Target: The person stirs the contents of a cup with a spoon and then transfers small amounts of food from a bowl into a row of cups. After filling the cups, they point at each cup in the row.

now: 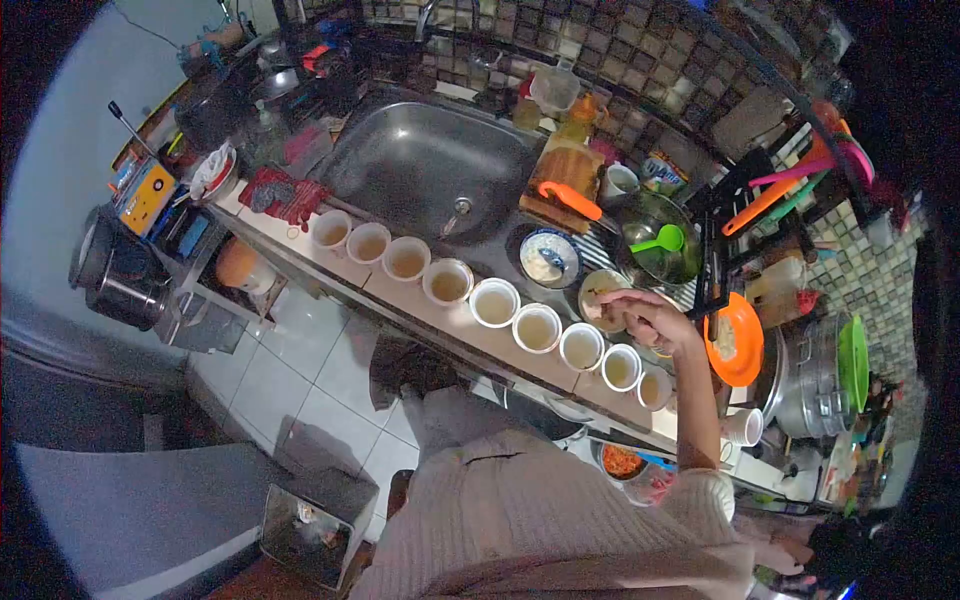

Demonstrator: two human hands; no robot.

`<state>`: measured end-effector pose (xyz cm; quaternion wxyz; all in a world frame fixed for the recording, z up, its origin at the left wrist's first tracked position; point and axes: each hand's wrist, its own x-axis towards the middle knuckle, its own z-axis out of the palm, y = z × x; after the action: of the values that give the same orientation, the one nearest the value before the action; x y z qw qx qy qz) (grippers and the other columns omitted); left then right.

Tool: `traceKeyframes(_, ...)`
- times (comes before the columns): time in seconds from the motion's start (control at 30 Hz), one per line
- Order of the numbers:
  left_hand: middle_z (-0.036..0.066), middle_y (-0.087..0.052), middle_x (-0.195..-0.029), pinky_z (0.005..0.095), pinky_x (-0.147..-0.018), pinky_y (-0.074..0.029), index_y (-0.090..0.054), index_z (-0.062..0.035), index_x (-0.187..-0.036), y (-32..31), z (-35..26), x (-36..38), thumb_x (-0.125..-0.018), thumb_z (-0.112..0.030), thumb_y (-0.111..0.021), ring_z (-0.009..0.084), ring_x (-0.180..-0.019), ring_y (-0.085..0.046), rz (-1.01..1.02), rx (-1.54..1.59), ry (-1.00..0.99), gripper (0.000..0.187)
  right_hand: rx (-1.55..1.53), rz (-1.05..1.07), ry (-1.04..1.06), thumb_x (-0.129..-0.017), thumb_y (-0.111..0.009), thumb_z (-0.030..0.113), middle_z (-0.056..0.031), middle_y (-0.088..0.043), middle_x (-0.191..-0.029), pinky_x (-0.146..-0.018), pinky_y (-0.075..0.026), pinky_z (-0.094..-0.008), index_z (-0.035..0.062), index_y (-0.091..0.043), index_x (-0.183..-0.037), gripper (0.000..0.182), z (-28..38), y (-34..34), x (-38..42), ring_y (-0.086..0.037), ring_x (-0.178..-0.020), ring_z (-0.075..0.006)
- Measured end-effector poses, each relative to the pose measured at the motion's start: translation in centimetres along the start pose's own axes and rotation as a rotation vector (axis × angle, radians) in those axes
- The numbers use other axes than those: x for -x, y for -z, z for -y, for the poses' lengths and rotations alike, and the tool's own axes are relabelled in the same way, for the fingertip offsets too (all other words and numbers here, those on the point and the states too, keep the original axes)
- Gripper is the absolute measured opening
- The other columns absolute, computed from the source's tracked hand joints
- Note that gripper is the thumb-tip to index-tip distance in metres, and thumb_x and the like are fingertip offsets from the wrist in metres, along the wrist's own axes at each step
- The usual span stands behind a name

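My right hand (645,318) reaches over a small round bowl (590,312) on the counter. Its fingers point left and look stretched out, the fingertips at the bowl's contents; nothing held shows between them. A line of several white plastic cups (495,303) with pale yellowish liquid runs along the counter's front edge, passing just below the hand. Left of that bowl stands a bowl with a blue rim (549,258), holding something white and a spoon. An orange plate (734,340) with pale food sits right of my wrist. My left hand is out of view.
Behind the cups lies a steel sink (430,160). A metal pot (655,235) holds a green ladle (660,240). An orange-handled tool (570,200) rests on a wooden board (562,170). Stacked cups (743,427) and a big steamer pot (815,380) stand right. A bin (310,535) is on the floor.
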<state>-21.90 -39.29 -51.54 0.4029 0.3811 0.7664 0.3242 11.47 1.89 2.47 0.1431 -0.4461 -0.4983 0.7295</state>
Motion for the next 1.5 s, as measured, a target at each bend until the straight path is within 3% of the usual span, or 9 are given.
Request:
traceKeyframes(0.1,0.015,-0.058,-0.068,0.0379,-0.064,-0.046,-0.059,-0.0033,-0.078,-0.3,0.0,0.0,-0.081,-0.027,-0.051,0.0300,-0.068,-0.057,-0.009,-0.011,0.037,0.026,-0.019,-0.055,0.034,-0.077,-0.049,0.006,-0.0032,-0.057,-0.097,-0.054,-0.040,-0.0203,0.0048,-0.049,-0.113,0.036,-1.2,-1.8,0.7,-0.044,-0.061,-0.0063)
traceKeyframes(0.17,0.015,-0.058,-0.068,0.0379,-0.064,-0.046,-0.058,-0.0033,-0.078,0.1,-0.2,-0.6,-0.081,-0.027,-0.051,0.0301,-0.068,-0.057,-0.006,-0.021,0.056,0.026,0.324,-0.152,0.312,-0.078,-0.043,0.000,0.0072,-0.038,-0.057,-0.042,-0.029,-0.0173,0.0074,-0.042,-0.121,0.044,-1.9,-4.8,0.7,-0.034,-0.046,-0.0035)
traceKeyframes(0.3,0.015,-0.058,-0.069,0.0381,-0.064,-0.046,-0.058,-0.0032,-0.078,2.4,0.2,-2.4,-0.081,-0.027,-0.051,0.0302,-0.068,-0.057,-0.012,-0.051,0.070,0.025,1.142,-0.310,0.414,-0.071,-0.047,0.000,-0.0018,-0.047,-0.058,-0.048,-0.040,-0.0258,0.0250,-0.039,-0.125,0.060,-3.9,-8.0,-0.5,-0.046,-0.049,-0.0129)
traceKeyframes(0.33,0.015,-0.058,-0.069,0.0381,-0.064,-0.046,-0.058,-0.0031,-0.078,3.1,0.5,-2.2,-0.081,-0.027,-0.051,0.0303,-0.068,-0.057,-0.017,-0.057,0.075,0.025,1.162,-0.398,0.415,-0.072,-0.049,0.005,-0.0062,-0.056,-0.068,-0.052,-0.045,-0.0341,0.0352,-0.038,-0.123,0.061,-3.9,-8.8,-0.7,-0.055,-0.056,-0.0218)
traceKeyframes(0.53,0.016,-0.058,-0.069,0.0384,-0.064,-0.045,-0.058,-0.0030,-0.079,3.4,-0.4,-6.0,-0.081,-0.027,-0.051,0.0305,-0.068,-0.057,-0.048,-0.078,0.107,0.025,1.594,-0.435,0.234,-0.072,-0.052,0.013,-0.0084,-0.060,-0.077,-0.056,-0.049,-0.0398,0.0378,-0.035,-0.123,0.059,-4.1,-9.8,-3.4,-0.060,-0.066,-0.0268)
traceKeyframes(0.87,0.016,-0.058,-0.070,0.0387,-0.064,-0.045,-0.058,-0.0027,-0.080,1.5,-0.1,-2.5,-0.081,-0.027,-0.050,0.0309,-0.068,-0.057,-0.079,-0.114,0.147,0.025,1.551,-0.295,0.208,-0.075,-0.043,0.010,-0.0150,-0.060,-0.080,-0.058,-0.049,-0.0433,0.0312,-0.038,-0.122,0.052,-3.3,-10.7,-3.4,-0.060,-0.066,-0.0298)
traceKeyframes(0.93,0.016,-0.058,-0.070,0.0388,-0.064,-0.045,-0.058,-0.0026,-0.080,1.6,0.0,-1.3,-0.081,-0.027,-0.050,0.0310,-0.068,-0.057,-0.085,-0.120,0.157,0.025,1.470,-0.327,0.510,-0.075,-0.044,0.011,-0.0140,-0.060,-0.077,-0.057,-0.049,-0.0426,0.0293,-0.044,-0.117,0.046,-4.2,-10.4,-3.4,-0.059,-0.064,-0.0299)
traceKeyframes(1.17,0.016,-0.058,-0.070,0.0391,-0.064,-0.045,-0.058,-0.0024,-0.081,2.7,-0.3,-0.4,-0.081,-0.027,-0.050,0.0312,-0.068,-0.057,-0.103,-0.138,0.194,0.025,1.456,-0.262,0.401,-0.077,-0.047,0.016,-0.0113,-0.059,-0.079,-0.057,-0.048,-0.0410,0.0319,-0.050,-0.112,0.038,-3.6,-10.5,-2.2,-0.058,-0.068,-0.0281)
traceKeyframes(1.5,0.017,-0.058,-0.071,0.0394,-0.064,-0.045,-0.057,-0.0021,-0.082,3.3,-2.5,-2.9,-0.081,-0.026,-0.050,0.0316,-0.068,-0.056,-0.127,-0.163,0.230,0.025,1.475,-0.244,0.350,-0.077,-0.046,0.015,-0.0154,-0.059,-0.076,-0.055,-0.048,-0.0434,0.0328,-0.039,-0.121,0.048,-3.5,-10.8,-3.0,-0.059,-0.067,-0.0307)
